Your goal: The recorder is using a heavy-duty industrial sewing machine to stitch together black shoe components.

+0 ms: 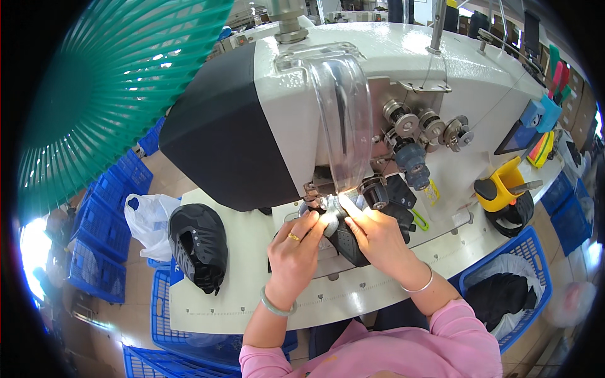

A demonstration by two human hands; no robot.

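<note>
A black and grey shoe upper [348,243] lies under the needle area of a large white sewing machine [403,53], lit by a bright lamp. From the left, my left hand [295,249] pinches its grey part, fingertips close to the presser foot. On the other side my right hand [380,238] grips the upper, its index finger pointing toward the needle. The needle and the exact stitching spot are hidden by glare and fingers. To the left on the white table [252,302] rests another black shoe upper [198,247].
A green fan guard [94,94] fills the upper left. Blue baskets stand around the table, one [532,261] holding black pieces at the right. A yellow holder [502,186] with scissors, a green-handled tool [420,220] and a white plastic bag [150,220] are nearby.
</note>
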